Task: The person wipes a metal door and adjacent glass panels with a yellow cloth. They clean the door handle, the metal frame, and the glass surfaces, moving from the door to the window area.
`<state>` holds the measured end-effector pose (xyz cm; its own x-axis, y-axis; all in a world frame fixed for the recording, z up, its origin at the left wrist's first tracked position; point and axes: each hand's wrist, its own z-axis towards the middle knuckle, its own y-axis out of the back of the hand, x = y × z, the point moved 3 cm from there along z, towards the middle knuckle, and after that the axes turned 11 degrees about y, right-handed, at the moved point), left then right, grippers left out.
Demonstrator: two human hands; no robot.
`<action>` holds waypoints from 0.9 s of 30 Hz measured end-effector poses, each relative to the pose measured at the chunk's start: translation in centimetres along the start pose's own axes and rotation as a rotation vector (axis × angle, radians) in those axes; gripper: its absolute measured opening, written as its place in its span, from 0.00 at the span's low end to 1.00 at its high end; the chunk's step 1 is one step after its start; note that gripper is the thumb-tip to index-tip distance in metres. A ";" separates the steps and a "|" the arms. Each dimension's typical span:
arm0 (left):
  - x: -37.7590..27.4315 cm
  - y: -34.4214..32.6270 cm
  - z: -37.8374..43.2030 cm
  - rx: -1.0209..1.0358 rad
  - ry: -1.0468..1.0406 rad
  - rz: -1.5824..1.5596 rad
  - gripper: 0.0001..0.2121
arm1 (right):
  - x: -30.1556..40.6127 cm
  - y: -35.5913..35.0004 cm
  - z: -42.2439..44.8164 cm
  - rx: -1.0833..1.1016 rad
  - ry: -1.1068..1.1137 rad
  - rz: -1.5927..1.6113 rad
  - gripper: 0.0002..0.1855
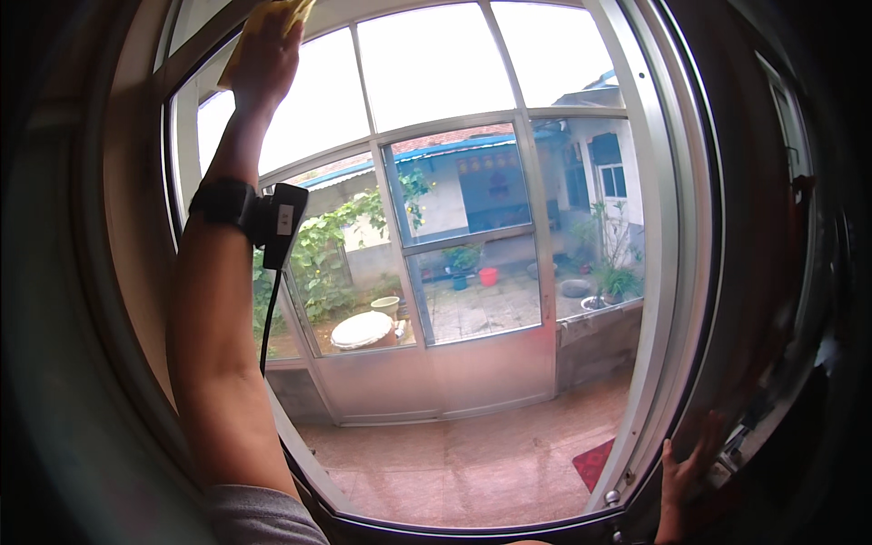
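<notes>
My left arm reaches up along the left side of a large glass pane point(436, 436). At the upper left corner of the pane, my left hand point(267, 68) presses a yellow cloth point(300, 10) flat, partly covering it. A black device point(285, 228) is strapped to my left wrist, and a cable hangs from it. Low on the right, my right hand point(684, 470) has its fingers apart and holds nothing. It is beside the dark panel point(722, 327) right of the pane's frame point(671, 225); whether it touches the panel, I cannot tell.
A round metal knob point(612, 499) sits at the frame's lower right corner. Beyond the glass are a tiled floor point(436, 470), a red mat point(594, 464) and a metal-framed glazed partition point(531, 204). Farther out, a courtyard holds potted plants, a red bucket point(488, 276) and climbing vines point(320, 262).
</notes>
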<state>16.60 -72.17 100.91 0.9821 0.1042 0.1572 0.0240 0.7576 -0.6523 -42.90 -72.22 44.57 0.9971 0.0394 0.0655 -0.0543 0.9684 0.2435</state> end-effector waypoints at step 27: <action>-24.4 23.1 -18.3 0.410 -0.421 -0.732 0.16 | 21.4 4.2 13.4 1.027 -0.259 2.303 0.48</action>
<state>-3.34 -69.01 68.47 0.5981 -0.3247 0.7327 0.4629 0.8863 0.0149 -22.52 -70.63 59.96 -0.5846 0.2280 0.7786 -0.5512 -0.8158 -0.1749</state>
